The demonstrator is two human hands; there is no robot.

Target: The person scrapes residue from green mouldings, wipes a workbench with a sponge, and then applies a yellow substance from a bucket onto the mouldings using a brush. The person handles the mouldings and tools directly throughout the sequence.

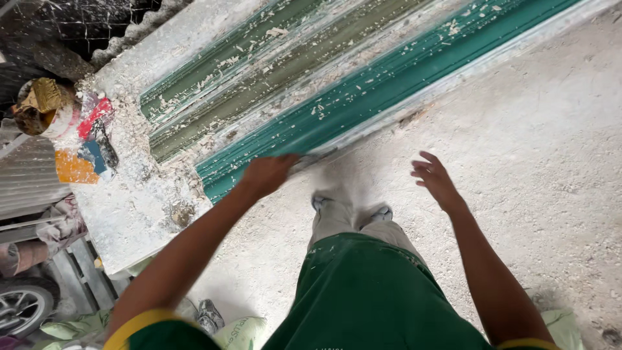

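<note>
I'm in a rough workshop or work yard. Under my feet the concrete floor [538,149] is pale with dust. A long green moulded panel [363,91] lies on a slab, strewn with scraped paint flakes. A paint-smeared tin [48,110], corrugated sheet [26,175] and a tyre [23,304] clutter one side.

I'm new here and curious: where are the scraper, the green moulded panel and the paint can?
scraper [314,157], head view, its blurred blade.
green moulded panel [363,91], head view, a teal ridge.
paint can [45,107], head view, its side.
</note>
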